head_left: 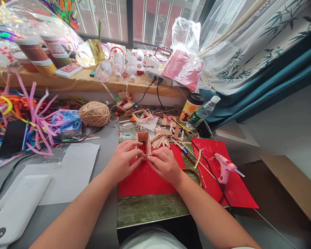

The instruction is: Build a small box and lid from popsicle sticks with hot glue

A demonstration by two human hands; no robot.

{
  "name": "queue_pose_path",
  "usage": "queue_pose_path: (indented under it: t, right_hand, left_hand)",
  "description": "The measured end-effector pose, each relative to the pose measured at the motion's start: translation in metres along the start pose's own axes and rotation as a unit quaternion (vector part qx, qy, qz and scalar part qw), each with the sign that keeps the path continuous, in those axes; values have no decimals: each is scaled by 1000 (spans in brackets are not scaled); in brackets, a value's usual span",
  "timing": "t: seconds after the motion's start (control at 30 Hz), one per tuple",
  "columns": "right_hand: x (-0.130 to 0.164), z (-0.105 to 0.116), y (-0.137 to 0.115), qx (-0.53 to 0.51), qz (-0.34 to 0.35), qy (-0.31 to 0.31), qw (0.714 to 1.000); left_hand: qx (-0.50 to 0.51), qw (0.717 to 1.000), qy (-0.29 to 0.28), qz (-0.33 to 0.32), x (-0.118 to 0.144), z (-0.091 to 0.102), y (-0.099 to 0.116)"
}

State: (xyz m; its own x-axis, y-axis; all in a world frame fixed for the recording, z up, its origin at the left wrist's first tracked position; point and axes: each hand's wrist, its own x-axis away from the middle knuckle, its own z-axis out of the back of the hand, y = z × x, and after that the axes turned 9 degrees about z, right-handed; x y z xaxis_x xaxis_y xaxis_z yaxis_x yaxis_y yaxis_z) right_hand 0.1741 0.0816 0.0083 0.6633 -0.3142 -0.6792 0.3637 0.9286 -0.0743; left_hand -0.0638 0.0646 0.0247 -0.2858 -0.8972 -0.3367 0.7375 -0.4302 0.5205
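Over a red sheet (150, 183), a small open box of wooden craft sticks (143, 136) stands between my two hands. My left hand (124, 157) is closed, its fingers along the left side and the near edge of the box. My right hand (167, 164) pinches the near edge at the right corner, thumb and fingertips together. A thin strip of wood runs along that near edge between the fingertips; whether it is glued to the box I cannot tell. Just beyond the box lies a pile of loose craft sticks (160, 140).
To the right, a pink glue gun (224, 168) lies on another red sheet (239, 192), its cord trailing nearby. A paper cup (188, 110) and a water bottle (202, 112) stand behind. On the left are a twine ball (94, 113), white paper (79, 169) and a white power bank (20, 209).
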Motion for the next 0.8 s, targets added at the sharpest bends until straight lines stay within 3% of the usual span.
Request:
queue_pose_path:
  t: [0.17, 0.27, 0.43, 0.8]
  right_hand:
    - [2, -2, -2, -24, -29, 20, 999]
    - [2, -4, -3, -52, -77, 44, 995]
    - [0, -8, -2, -150, -151, 32, 976]
    - [-9, -5, 2, -203, -153, 12, 967]
  left_hand:
    - [-2, 1000, 5, -3, 1, -1, -1]
    - [0, 1000, 7, -7, 1, -1, -1]
    - [1, 1000, 10, -8, 1, -2, -1]
    - [6, 1000, 10, -17, 1, -2, -3]
